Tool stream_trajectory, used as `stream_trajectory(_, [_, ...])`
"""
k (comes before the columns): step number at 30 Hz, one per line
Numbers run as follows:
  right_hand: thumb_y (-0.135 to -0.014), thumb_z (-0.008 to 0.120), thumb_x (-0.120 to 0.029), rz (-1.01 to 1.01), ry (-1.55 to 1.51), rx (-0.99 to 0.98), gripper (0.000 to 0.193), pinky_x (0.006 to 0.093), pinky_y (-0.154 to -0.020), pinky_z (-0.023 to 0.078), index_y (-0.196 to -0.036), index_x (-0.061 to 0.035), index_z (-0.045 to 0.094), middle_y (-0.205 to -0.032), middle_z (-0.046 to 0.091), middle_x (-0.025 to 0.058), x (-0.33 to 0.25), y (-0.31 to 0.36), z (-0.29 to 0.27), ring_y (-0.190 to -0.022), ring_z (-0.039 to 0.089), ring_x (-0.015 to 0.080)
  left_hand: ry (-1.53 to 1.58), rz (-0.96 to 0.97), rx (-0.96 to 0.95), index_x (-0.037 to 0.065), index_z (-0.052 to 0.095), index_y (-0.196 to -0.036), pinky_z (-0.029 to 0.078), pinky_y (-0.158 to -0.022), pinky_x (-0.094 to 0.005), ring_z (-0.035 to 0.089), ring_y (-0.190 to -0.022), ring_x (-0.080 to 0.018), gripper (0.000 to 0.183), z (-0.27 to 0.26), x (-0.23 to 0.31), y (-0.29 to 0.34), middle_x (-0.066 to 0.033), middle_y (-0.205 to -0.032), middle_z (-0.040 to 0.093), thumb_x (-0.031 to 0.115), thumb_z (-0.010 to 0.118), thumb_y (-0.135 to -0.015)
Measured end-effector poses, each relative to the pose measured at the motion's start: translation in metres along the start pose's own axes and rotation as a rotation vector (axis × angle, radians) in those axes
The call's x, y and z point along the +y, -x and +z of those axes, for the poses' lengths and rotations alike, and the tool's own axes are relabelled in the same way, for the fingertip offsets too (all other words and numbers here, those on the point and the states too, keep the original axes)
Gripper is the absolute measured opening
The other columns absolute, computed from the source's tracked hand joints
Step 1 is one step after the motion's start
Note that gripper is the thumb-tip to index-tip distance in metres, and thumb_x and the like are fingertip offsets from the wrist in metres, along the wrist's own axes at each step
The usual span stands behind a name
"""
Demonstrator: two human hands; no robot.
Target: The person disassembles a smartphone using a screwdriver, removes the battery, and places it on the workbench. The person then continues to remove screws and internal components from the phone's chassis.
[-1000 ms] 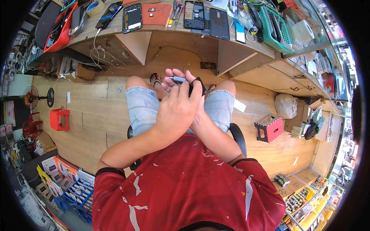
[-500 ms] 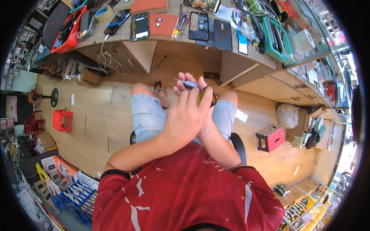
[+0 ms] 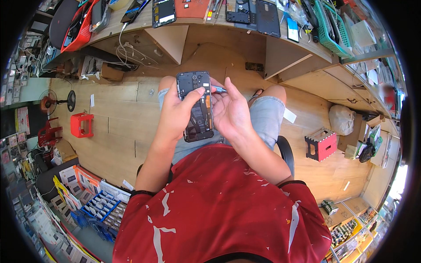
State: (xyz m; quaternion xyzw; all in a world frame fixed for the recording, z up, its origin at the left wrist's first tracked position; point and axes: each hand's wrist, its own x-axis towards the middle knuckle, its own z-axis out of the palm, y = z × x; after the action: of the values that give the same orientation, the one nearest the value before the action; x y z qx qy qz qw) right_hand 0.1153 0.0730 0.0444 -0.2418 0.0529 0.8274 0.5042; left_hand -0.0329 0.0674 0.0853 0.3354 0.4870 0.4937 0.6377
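From where I stand, the wooden floor [image 3: 109, 136] fills most of the room, running from the left of the frame to the lower right. The bench [image 3: 147, 17] curves along the top. Low in the middle sits a person in a red shirt [image 3: 228, 201] and pale shorts [image 3: 267, 116]. A red basket [image 3: 85, 37] stands on the bench at upper left, a green basket [image 3: 342, 51] at upper right. On the floor are a pink stool [image 3: 322, 144] at right and a red stool [image 3: 82, 125] at left.

Both hands are near the centre, above the lap. The left hand [image 3: 177, 109] is closed on a phone, its thumb laid flat across the back and its fingers hidden underneath. The right hand [image 3: 232, 111] is half open just beside it, palm up, thumb lifted clear, with a slim tool lodged among its fingers; whether the fingertips touch the phone, I can't tell.

The phone [image 3: 199, 118] is just left of centre, back upward and uncovered, its inner parts showing, lenses at the upper end. A dark shell [image 3: 267, 18] lies on the bench at the top edge. The tool [image 3: 219, 89], bluish grey, sits by the phone's right side.
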Motion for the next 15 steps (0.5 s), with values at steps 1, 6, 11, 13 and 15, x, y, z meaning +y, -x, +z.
stream_trajectory(1, [-0.114,0.05,-0.046,0.003,0.01,0.01,0.059,0.0412,-0.11,0.048,-0.142,0.0057,0.055,-0.123,0.062,0.0113,0.001,0.003,0.001,-0.12,0.06,0.0234,0.075,-0.041,0.009,-0.002,0.063,-0.13,0.062,-0.086,-0.0327,0.076,-0.099,-0.0203,0.029,-0.002,0.001,0.003,-0.017,-0.114,0.078,0.004,0.066,-0.102])
stream_trajectory(6, [-0.114,0.052,-0.048,0.004,0.034,0.068,0.061,0.0422,-0.112,0.048,-0.142,0.0066,0.054,-0.14,0.061,0.0192,0.003,0.012,-0.006,-0.127,0.06,0.0265,0.237,-0.123,-0.007,-0.003,0.062,-0.132,0.064,-0.082,-0.0349,0.077,-0.095,-0.0229,0.032,-0.012,-0.003,0.013,-0.0191,-0.116,0.077,0.011,0.064,-0.103])
stream_trajectory(11, [-0.113,0.054,-0.045,-0.06,0.107,0.032,0.058,0.047,-0.116,0.048,-0.139,0.0077,0.056,-0.14,0.062,0.0229,-0.008,0.023,-0.018,-0.128,0.062,0.0329,0.305,-0.204,-0.074,-0.005,0.061,-0.133,0.065,-0.075,-0.0372,0.077,-0.093,-0.0285,0.038,-0.009,-0.002,0.023,-0.021,-0.115,0.077,0.017,0.061,-0.103])
stream_trajectory(13, [-0.113,0.055,-0.041,-0.132,0.182,0.021,0.054,0.0476,-0.116,0.049,-0.137,0.0081,0.057,-0.139,0.063,0.023,-0.014,0.026,-0.024,-0.131,0.062,0.0345,0.305,-0.209,-0.09,-0.006,0.059,-0.135,0.066,-0.072,-0.0397,0.077,-0.091,-0.03,0.04,-0.011,-0.009,0.025,-0.0234,-0.118,0.075,0.016,0.061,-0.101])
stream_trajectory(15, [-0.114,0.056,-0.028,-0.223,0.288,0.016,0.043,0.0471,-0.112,0.053,-0.135,0.0085,0.058,-0.136,0.064,0.0226,-0.023,0.037,-0.024,-0.129,0.066,0.0367,0.34,-0.241,-0.106,-0.006,0.058,-0.136,0.067,-0.073,-0.0409,0.077,-0.091,-0.0307,0.042,-0.013,-0.013,0.026,-0.0249,-0.12,0.074,0.015,0.062,-0.099])
